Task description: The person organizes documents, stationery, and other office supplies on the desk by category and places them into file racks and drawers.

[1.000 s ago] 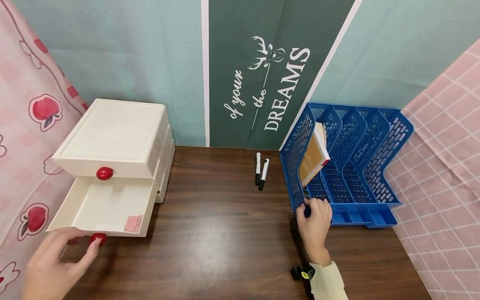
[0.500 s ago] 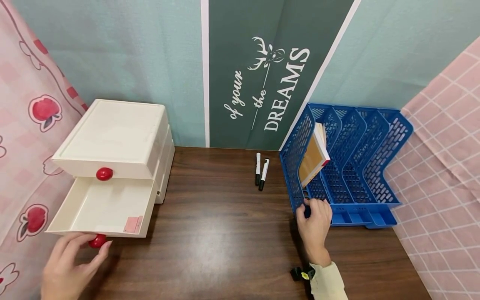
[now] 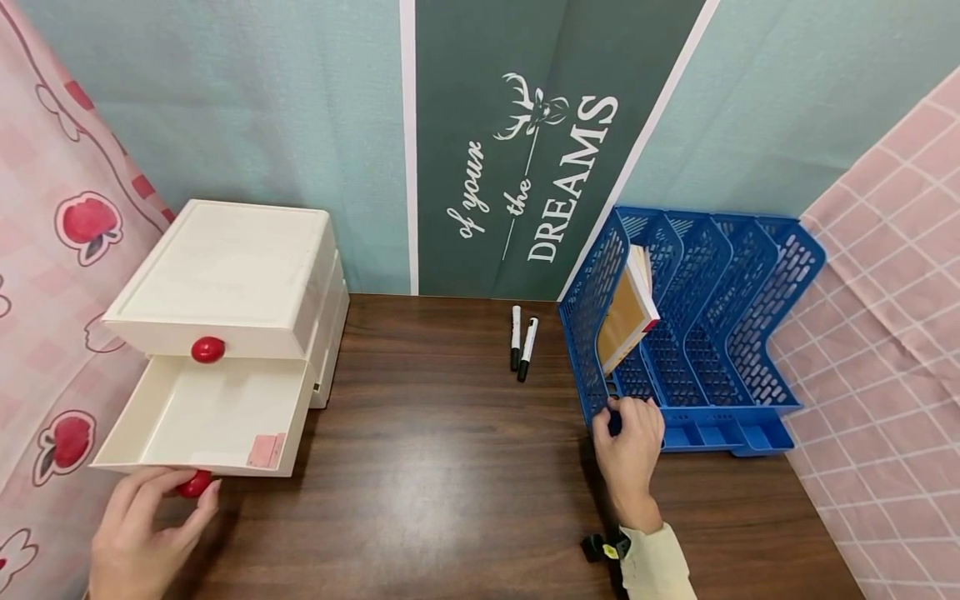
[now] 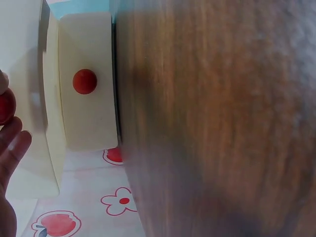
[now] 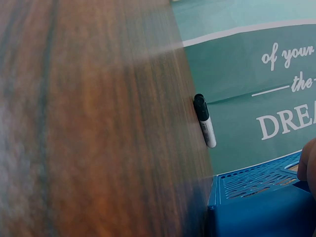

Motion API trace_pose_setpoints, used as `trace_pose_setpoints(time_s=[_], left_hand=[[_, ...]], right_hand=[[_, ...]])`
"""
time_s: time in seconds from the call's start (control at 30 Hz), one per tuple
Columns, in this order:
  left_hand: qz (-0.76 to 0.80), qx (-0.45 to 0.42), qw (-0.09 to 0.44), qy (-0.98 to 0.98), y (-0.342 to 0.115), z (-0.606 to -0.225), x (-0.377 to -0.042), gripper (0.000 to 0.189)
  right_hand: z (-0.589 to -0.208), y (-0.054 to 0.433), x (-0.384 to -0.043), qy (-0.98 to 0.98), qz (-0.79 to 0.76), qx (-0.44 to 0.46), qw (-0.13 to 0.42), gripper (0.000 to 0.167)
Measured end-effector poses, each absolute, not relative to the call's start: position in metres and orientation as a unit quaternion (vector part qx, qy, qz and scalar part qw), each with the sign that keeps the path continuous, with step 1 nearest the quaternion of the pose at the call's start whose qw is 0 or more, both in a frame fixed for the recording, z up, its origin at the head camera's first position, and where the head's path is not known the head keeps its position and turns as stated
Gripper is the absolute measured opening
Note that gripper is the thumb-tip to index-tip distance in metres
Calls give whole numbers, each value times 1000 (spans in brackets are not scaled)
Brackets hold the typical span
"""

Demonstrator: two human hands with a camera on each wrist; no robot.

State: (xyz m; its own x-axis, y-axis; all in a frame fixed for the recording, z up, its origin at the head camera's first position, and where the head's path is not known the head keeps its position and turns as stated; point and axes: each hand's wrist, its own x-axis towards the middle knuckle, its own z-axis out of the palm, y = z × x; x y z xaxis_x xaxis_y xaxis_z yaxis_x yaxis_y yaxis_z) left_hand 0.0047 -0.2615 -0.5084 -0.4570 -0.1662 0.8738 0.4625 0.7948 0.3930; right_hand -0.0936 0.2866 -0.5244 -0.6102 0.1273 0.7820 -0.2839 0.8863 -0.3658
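Note:
My left hand pinches the round red knob of a pulled-out white drawer, with fingers and thumb on either side. In the left wrist view the fingertips touch that knob at the left edge. A small pink item lies in the drawer's front right corner. On the right, my right hand grips the front left corner of a blue mesh file rack with curled fingers. A book with a tan cover leans in the rack's leftmost slot.
Above the pulled-out drawer is another white drawer with a red knob. A lower one, also with a red knob, shows in the left wrist view. Two markers lie on the brown table, by the back wall.
My left hand has shifted right and closed its fingers and thumb around the knob. The drawer stands very slightly farther out. My right hand stays on the rack.

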Motion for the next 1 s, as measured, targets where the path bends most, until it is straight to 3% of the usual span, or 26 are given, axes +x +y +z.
trace_pose_setpoints(time_s=[0.27,0.43,1.0], left_hand=[[-330,-85,544,-767,-252,-498,1,65],[-341,-72,555,-756,-247,-493,-2,64],[-363,-36,476,-801,-257,-494,-30,61]], right_hand=[[-524,287,-93,-866,233,48,440,14],[-524,287,-92,-866,238,50,436,1],[-524,286,-93,-870,235,44,432,8]])
